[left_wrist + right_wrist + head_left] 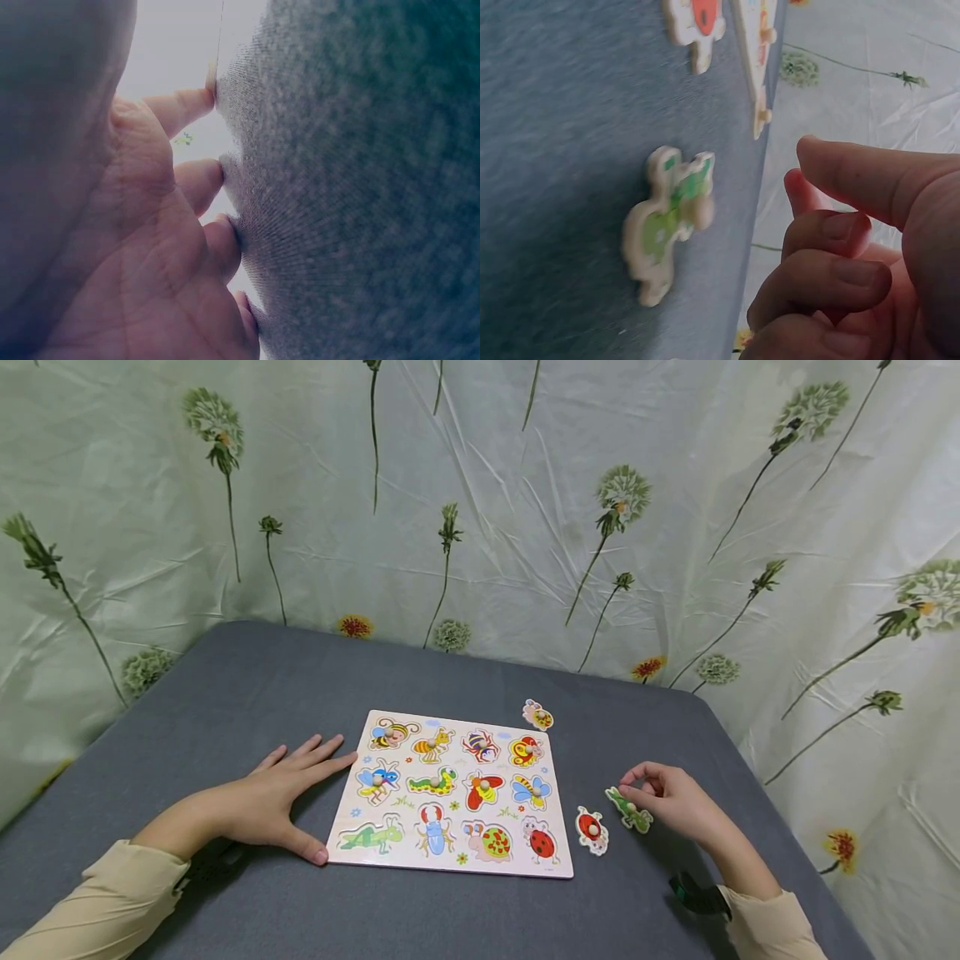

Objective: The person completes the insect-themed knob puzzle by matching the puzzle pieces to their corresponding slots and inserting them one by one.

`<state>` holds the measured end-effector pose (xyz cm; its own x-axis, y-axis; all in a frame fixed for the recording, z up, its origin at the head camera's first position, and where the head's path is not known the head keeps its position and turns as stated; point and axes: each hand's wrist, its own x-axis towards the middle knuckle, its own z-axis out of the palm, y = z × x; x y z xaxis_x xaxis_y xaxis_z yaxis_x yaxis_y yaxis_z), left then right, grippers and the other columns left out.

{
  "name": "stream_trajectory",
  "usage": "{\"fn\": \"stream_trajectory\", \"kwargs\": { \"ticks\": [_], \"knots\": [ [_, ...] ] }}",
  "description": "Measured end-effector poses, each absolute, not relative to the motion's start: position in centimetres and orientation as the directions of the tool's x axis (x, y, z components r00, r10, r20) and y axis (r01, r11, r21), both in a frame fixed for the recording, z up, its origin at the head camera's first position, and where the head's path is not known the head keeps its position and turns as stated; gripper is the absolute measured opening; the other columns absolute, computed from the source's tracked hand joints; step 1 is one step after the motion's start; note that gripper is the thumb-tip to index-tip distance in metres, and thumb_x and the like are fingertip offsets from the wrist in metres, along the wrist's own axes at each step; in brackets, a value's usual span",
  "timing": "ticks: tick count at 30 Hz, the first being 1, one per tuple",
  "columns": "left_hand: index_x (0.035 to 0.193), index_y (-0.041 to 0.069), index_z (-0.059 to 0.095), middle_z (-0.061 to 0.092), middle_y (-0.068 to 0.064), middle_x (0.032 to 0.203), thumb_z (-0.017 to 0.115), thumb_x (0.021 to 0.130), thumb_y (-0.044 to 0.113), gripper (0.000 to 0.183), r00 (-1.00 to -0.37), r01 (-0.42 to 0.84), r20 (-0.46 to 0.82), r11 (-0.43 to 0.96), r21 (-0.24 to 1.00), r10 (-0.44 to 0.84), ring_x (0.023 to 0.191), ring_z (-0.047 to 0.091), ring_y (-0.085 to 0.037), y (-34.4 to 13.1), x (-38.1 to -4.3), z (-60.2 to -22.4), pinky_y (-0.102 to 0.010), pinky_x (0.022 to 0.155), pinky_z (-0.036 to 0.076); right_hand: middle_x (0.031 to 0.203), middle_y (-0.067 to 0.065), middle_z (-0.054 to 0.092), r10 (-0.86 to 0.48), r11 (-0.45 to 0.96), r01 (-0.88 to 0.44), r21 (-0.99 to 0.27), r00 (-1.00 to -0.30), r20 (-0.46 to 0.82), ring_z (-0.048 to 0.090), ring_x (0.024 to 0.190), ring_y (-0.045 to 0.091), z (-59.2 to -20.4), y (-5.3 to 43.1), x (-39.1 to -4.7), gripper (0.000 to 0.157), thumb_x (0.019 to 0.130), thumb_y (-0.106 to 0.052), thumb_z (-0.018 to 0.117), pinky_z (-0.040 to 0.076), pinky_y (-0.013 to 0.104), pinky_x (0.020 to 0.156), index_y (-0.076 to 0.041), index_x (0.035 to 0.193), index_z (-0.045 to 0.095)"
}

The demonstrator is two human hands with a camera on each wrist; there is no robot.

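Note:
A wooden insect peg puzzle board (457,797) lies on the table, with knobbed pieces seated in its upper rows. Flat and spread, my left hand (273,797) rests at the board's left edge, its thumb at the near left corner. My right hand (675,802), fingers bent, hovers by a green grasshopper piece (630,811) on the cloth. In the right wrist view, a gap shows between the fingertips (810,150) and that piece's round knob (698,212). Between board and right hand lies a ladybug piece (592,831).
A snail piece (537,715) lies beyond the board's far right corner. Grey cloth (285,668) covers the table. Behind it hangs a pale curtain (510,527) printed with dandelions. A dark band (697,893) is on the right wrist.

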<state>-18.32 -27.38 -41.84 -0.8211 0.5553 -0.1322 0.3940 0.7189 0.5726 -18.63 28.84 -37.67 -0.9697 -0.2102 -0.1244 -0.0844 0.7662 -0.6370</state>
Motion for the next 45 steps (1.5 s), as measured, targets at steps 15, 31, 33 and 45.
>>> {"fn": "stream_trajectory", "kwargs": {
  "ticks": [15, 31, 33, 45],
  "knots": [
    [0.171, 0.024, 0.031, 0.012, -0.019, 0.181, 0.093, 0.069, 0.068, 0.128, -0.823, 0.397, -0.124, 0.719, 0.571, 0.554, 0.165, 0.003, -0.055, -27.5, -18.3, -41.8, -0.083, 0.120, 0.000, 0.065, -0.005, 0.050, -0.162, 0.778, -0.028, -0.628, -0.974, -0.157, 0.038, 0.053, 0.005, -39.4, 30.2, -18.1, 0.024, 0.103, -0.023, 0.073, 0.034, 0.024, 0.053, -0.002, 0.113, 0.071],
    [0.171, 0.024, 0.032, 0.012, -0.018, 0.181, 0.093, 0.068, 0.069, 0.128, -0.824, 0.397, -0.121, 0.717, 0.573, 0.553, 0.165, 0.004, -0.055, -27.5, -18.3, -41.8, -0.083, 0.120, -0.001, 0.063, -0.006, 0.048, -0.179, 0.758, -0.043, -0.651, -0.973, -0.144, 0.038, 0.051, 0.004, -40.4, 30.7, -17.7, 0.022, 0.101, -0.019, 0.076, 0.033, 0.023, 0.052, -0.001, 0.111, 0.071],
    [0.171, 0.024, 0.032, 0.012, -0.018, 0.182, 0.092, 0.068, 0.071, 0.128, -0.824, 0.396, -0.124, 0.719, 0.571, 0.552, 0.165, 0.003, -0.055, -27.5, -18.3, -41.8, -0.083, 0.120, -0.001, 0.063, -0.006, 0.049, -0.175, 0.760, -0.041, -0.649, -0.974, -0.143, 0.039, 0.051, 0.003, -40.4, 30.7, -17.7, 0.021, 0.100, -0.019, 0.076, 0.032, 0.023, 0.052, -0.001, 0.109, 0.071],
    [0.171, 0.024, 0.031, 0.011, -0.017, 0.182, 0.092, 0.068, 0.070, 0.128, -0.824, 0.398, -0.123, 0.719, 0.571, 0.553, 0.165, 0.004, -0.055, -27.5, -18.3, -41.9, -0.083, 0.120, -0.001, 0.062, -0.007, 0.047, -0.153, 0.767, -0.018, -0.641, -0.976, -0.155, 0.036, 0.054, 0.002, -40.5, 30.4, -17.8, 0.021, 0.098, -0.019, 0.078, 0.031, 0.023, 0.054, 0.001, 0.104, 0.074]
  ]
}}
